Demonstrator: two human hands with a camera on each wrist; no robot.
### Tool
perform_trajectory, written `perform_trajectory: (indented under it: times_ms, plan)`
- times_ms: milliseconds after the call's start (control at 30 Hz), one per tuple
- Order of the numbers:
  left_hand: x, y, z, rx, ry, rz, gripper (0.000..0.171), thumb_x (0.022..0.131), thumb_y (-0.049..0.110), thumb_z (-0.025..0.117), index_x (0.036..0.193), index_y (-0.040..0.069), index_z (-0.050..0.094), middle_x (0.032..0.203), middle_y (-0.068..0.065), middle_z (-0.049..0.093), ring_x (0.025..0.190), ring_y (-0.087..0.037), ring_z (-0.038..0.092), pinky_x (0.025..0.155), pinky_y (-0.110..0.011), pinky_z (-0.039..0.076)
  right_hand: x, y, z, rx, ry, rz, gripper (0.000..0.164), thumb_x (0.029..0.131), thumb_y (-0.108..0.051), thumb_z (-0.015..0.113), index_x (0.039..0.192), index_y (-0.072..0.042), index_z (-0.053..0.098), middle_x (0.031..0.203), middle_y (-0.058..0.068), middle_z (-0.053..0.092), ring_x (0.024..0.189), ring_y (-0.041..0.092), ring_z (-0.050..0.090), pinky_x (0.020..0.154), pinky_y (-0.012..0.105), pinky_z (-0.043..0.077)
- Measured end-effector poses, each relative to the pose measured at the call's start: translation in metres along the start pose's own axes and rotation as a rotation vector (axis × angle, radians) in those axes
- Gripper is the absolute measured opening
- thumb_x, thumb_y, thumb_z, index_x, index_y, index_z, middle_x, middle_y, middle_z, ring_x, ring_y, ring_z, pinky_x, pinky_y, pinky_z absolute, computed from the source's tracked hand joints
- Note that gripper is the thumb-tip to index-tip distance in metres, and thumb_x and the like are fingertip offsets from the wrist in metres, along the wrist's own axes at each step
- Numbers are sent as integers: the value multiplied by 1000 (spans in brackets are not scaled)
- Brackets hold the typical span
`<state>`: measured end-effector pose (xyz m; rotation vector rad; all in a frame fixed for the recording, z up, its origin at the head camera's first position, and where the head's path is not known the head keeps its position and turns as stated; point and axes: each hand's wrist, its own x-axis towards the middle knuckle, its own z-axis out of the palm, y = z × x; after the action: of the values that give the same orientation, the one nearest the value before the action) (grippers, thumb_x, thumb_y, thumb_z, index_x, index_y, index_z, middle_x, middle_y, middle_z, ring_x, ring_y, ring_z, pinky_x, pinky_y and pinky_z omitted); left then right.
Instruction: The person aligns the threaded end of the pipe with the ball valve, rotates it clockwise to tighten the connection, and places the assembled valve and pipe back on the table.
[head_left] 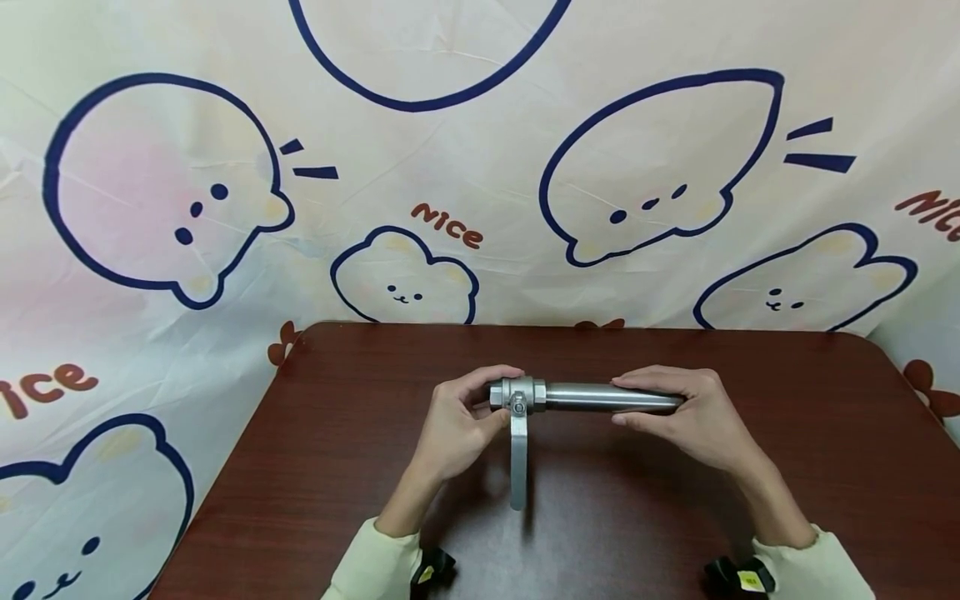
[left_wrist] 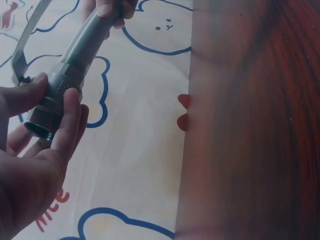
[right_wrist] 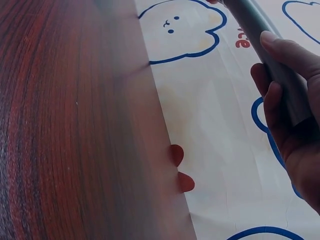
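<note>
A metal ball valve (head_left: 528,392) with a long flat lever handle (head_left: 518,467) is joined to a smooth steel pipe (head_left: 581,397). My left hand (head_left: 457,425) grips the valve body at its left end, thumb in front and fingers behind. The right hand (head_left: 693,412) holds the far end of the pipe between thumb and fingers. Valve and pipe lie level between the two hands, and the lever points toward me. In the left wrist view the open bore of the valve (left_wrist: 40,129) shows. The pipe's right end (right_wrist: 300,112) sits within the right hand in the right wrist view.
The dark brown wooden table (head_left: 337,467) spreads beneath both hands. Behind it hangs a pale cloth (head_left: 510,167) printed with blue cartoon outlines and red lettering. Dark straps with yellow labels sit at both wrists, below pale sleeves (head_left: 378,567).
</note>
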<state>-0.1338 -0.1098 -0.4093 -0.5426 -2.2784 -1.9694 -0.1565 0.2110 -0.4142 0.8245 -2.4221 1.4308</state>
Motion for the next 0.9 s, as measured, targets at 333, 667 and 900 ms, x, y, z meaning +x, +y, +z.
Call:
perform_trajectory:
  times_ms: [333,667,900]
  plan:
    - [0,-2,-1,-2,-3,33,53,84,-20,70,127,10,76,119,-15,76,91,-16,68,79,-30,64,2,4,-3,10,-52,80,44,82,-9,93,123,-20,81,114,3,81,84,13,71,73,24,60]
    - [2,-2,0,-6,11,48,54,84,-21,70,128,8,75,118,-16,76,90,-15,67,75,-25,61,3,5,-5,37,-95,132,40,88,-12,90,125,-19,80,113,5,80,81,17,71,71,27,60]
    - [1,-3,1,-15,26,45,53,84,-21,69,128,8,75,119,-17,75,91,-15,67,76,-22,61,1,6,-3,47,-102,129,42,87,-12,90,126,-22,79,116,0,78,87,16,70,74,27,59]
